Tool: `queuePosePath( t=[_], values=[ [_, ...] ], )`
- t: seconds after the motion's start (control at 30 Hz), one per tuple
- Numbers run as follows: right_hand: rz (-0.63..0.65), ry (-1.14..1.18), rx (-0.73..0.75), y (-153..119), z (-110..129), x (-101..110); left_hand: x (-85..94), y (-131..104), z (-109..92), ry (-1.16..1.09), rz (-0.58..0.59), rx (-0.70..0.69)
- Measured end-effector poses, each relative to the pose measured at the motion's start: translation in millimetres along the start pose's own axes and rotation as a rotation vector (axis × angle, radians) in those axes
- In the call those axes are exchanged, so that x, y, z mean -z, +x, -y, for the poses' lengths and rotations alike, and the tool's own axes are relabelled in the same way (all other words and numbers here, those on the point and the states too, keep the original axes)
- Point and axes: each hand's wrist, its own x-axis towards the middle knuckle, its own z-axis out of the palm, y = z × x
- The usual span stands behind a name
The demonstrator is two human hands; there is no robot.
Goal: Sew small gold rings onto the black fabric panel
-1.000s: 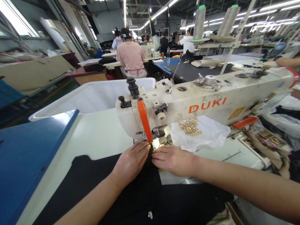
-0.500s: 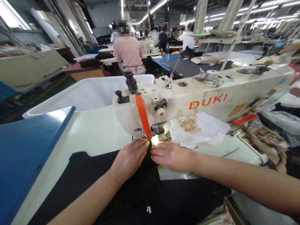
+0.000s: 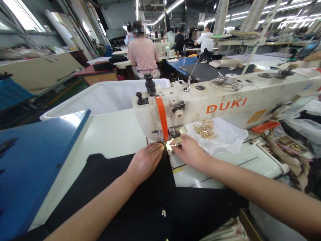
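Black fabric (image 3: 110,170) lies across the bed of a white sewing machine (image 3: 195,103) and drapes over the front edge. My left hand (image 3: 147,160) presses on the fabric just left of the needle area, its fingers together and gripping the edge beside the presser foot. Beside the lit presser foot, to its right, is my right hand (image 3: 189,152). Its fingers are curled and its thumb and fingertips come together by the small metal parts; anything between them is too small to tell. An orange guard (image 3: 162,118) hangs in front of the needle bar.
Gold rings (image 3: 205,129) lie on a white cloth (image 3: 228,134) behind my right hand. A white bin (image 3: 105,97) stands beyond the machine, with a blue panel (image 3: 42,144) at left. An orange tray (image 3: 265,127) sits at right. Other people (image 3: 143,55) sit farther back.
My right hand has left the fabric and moved up to the presser foot, its fingers now curled. My left hand stays on the fabric. The view has shifted slightly left.
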Motion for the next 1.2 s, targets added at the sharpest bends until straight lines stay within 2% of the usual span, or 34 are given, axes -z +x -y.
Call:
queuePosePath(
  t=[0.07, 0.23, 0.4, 0.63, 1.0, 1.2],
  values=[
    [-0.016, -0.008, -0.098, 8.8, 2.1, -4.5, -0.2, -0.3, -0.1, 0.008, 0.0, 0.002],
    [-0.006, 0.007, -0.162, 21.0, 4.4, -16.8, -1.1, -0.8, 0.4, 0.015, 0.002, 0.008],
    [0.026, -0.013, -0.17, 22.5, 4.0, -21.5, -0.7, 1.3, -0.3, 0.035, -0.014, -0.026],
    [0.023, -0.03, -0.177, 23.2, 3.0, -24.1, -0.9, 1.4, -0.9, 0.011, -0.018, 0.0],
    [-0.056, -0.039, -0.223, 20.1, 5.9, -18.7, -2.6, 0.3, 0.0, -0.006, -0.021, 0.024],
    [-0.078, -0.023, -0.192, 20.1, 2.6, -21.1, -1.9, -0.2, 0.1, -0.005, -0.016, 0.012]
  ],
)
